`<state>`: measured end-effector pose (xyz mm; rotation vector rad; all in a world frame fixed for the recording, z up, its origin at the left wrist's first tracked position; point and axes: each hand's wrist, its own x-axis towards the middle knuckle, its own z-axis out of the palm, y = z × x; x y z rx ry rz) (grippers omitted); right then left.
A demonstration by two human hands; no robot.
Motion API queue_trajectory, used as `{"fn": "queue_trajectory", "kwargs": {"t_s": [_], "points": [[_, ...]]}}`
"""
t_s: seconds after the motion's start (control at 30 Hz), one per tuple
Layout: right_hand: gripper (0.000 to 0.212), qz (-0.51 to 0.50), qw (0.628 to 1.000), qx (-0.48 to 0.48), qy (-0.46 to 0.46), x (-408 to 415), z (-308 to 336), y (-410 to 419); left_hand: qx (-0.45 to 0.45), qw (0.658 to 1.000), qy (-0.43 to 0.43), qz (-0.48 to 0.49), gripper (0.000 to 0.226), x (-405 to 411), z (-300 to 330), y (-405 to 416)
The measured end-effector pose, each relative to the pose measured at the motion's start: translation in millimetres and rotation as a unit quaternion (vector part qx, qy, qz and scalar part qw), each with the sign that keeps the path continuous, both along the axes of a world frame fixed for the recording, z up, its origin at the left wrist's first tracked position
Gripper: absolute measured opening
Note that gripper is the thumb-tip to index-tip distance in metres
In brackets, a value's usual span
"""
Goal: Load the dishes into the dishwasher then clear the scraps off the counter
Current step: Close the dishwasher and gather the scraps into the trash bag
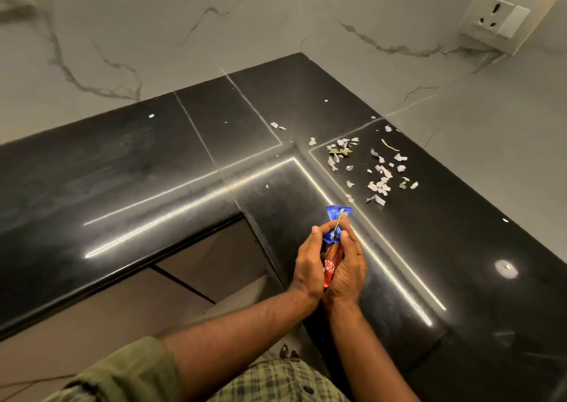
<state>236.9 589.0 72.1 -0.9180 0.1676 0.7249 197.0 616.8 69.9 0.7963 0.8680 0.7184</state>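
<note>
Both your left hand (308,259) and right hand (346,266) clasp the crinkled blue-and-red foil wrapper (335,229), fingers curled round it. The torn white paper scraps (376,168) lie ahead and rightward on the glossy black stone counter (153,168), nearer your right hand.

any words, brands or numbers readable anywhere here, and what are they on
Nothing can be read for certain.
Blue and red wrapper held between left hand and right hand: white print on the red part, too crumpled and blurred to read.
Wall socket: no visible text.
Paper scraps: no legible print.

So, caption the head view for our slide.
Both hands hold a blue-and-red wrapper; paper scraps litter the black counter.
</note>
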Motion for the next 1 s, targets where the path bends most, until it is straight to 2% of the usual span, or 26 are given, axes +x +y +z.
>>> {"fn": "queue_trajectory", "kwargs": {"t_s": [0.23,0.5,0.6,0.73,0.83,0.9,1.0], "points": [[0.029,0.080,0.996,0.028,-0.016,-39.9,19.4,27.8,-0.016,0.996,-0.042,0.077,0.056,-42.2,11.6,22.7],[0.024,0.220,0.974,0.025,-0.044,-147.8,24.2,51.2,-0.019,0.978,-0.052,0.200,0.052,-157.0,21.3,30.0],[0.023,0.295,0.953,0.012,-0.075,-199.8,23.9,51.9,-0.030,0.961,-0.053,0.269,0.051,-209.6,13.5,27.2],[0.027,0.362,0.931,0.005,-0.050,-263.2,4.5,46.3,-0.056,0.941,-0.085,0.323,0.051,-269.2,3.5,14.5],[0.026,0.406,0.910,-0.045,-0.075,-304.3,-4.4,37.4,-0.054,0.918,-0.085,0.383,0.047,-310.8,-16.8,-0.7],[0.025,0.412,0.905,-0.056,-0.087,-330.6,-9.5,32.6,-0.056,0.903,-0.056,0.421,0.036,-332.9,-34.3,-6.7],[0.025,0.475,0.868,-0.096,-0.105,-357.6,-27.2,18.7,-0.091,0.882,0.003,0.463,0.032,-355.4,-53.4,-23.0]]}}
